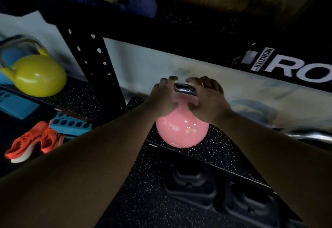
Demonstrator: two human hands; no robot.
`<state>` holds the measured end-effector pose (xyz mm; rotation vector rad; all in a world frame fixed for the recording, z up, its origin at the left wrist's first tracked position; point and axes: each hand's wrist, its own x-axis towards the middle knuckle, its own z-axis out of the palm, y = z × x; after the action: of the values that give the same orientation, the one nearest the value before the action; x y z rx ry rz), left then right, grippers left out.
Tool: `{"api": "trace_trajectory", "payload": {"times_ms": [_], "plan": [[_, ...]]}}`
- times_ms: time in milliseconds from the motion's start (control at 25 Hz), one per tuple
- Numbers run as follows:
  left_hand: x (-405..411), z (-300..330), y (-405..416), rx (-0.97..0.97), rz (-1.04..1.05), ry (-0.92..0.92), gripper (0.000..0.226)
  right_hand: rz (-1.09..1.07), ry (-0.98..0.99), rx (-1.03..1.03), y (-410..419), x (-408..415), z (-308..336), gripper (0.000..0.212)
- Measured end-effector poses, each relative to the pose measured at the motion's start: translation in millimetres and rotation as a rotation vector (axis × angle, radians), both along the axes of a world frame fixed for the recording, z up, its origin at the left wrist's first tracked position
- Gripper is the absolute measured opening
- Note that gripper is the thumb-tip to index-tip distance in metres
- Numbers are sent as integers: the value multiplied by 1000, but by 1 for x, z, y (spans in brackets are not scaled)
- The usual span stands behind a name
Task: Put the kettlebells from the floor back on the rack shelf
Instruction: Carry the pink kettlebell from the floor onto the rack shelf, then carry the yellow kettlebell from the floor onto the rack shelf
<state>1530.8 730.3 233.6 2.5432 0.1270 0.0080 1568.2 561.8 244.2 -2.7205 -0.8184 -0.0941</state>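
Observation:
A pink kettlebell (181,130) with a silver handle stands on the speckled black rack shelf (224,145) at the centre of the head view. My left hand (161,98) wraps the handle from the left. From the right, my right hand (206,96) wraps the same handle. The fingers of both hands curl over its top. A yellow kettlebell (38,75) with a grey handle rests on the neighbouring shelf section at the left, apart from both hands.
A black perforated rack upright (93,69) separates the two shelf sections. Orange shoes (34,141) and a blue block with holes (70,123) lie on the floor at the left. Dark moulded objects (215,188) sit below the shelf. An upper shelf beam (161,31) crosses overhead.

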Motion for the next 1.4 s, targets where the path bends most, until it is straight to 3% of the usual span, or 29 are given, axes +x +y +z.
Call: {"api": "trace_trajectory", "payload": {"times_ms": [120, 240, 400, 680, 1000, 1240, 1400], "plan": [[-57, -18, 39, -15, 152, -21, 83, 222, -92, -1, 38, -32, 11, 69], [-140, -40, 102, 72, 269, 42, 69, 395, -48, -86, 104, -81, -1, 60], [-280, -75, 181, 47, 435, 167, 55, 516, 86, -112, 204, -175, -37, 46], [-619, -154, 287, -225, 870, 427, 42, 966, 361, -230, 381, -442, -121, 32], [-928, -219, 246, -337, 1474, 506, 46, 1365, 471, -473, 455, -749, -207, 31], [-1060, -264, 185, -441, 1698, 606, 57, 1625, 477, -620, 441, -911, -272, 31], [-1127, -298, 154, -454, 1688, 713, 74, 1729, 458, -791, 413, -988, -320, 41]]}}
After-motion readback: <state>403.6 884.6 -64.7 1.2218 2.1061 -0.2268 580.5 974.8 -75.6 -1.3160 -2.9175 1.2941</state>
